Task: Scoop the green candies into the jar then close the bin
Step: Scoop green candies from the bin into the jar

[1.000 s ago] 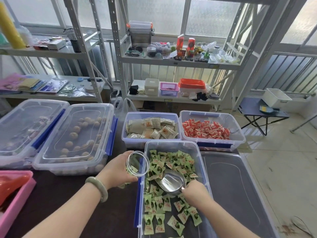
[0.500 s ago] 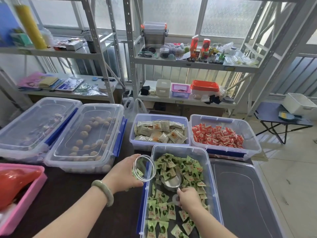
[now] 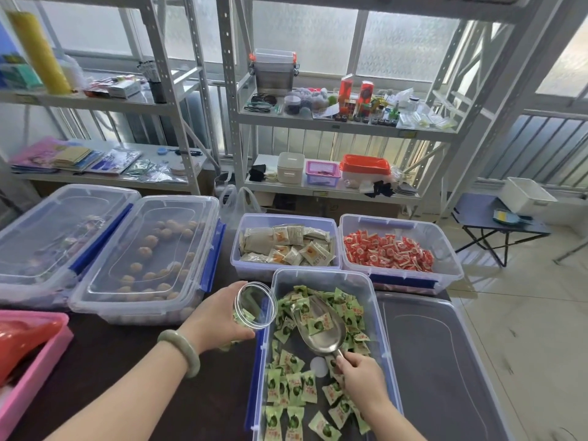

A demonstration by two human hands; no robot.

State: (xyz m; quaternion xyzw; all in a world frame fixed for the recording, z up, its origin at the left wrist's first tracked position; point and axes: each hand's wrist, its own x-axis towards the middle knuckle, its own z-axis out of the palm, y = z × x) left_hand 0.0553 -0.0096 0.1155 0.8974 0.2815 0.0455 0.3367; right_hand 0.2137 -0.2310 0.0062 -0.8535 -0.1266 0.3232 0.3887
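An open clear bin [image 3: 366,283] in front of me holds many green candies [image 3: 291,385]. My left hand [image 3: 216,316] grips a clear jar [image 3: 254,305], tilted with its mouth toward the bin's left wall; a few green candies lie inside it. My right hand [image 3: 362,381] holds the handle of a metal scoop [image 3: 321,331]. The scoop lies in the bin with a few candies in its bowl, right of the jar's mouth. The bin's clear lid [image 3: 436,364] lies flat to the right of the bin.
Behind the bin stand open bins of beige packets [image 3: 286,246] and red candies [image 3: 388,253]. Two lidded bins [image 3: 143,259] sit at the left, a pink tray [image 3: 35,361] at the near left. Metal shelves [image 3: 334,128] rise behind the dark table.
The scoop has pushed into the candy pile and come back up with a few candies in its bowl, moving toward the jar. My left hand keeps the jar tilted by the bin's left wall.
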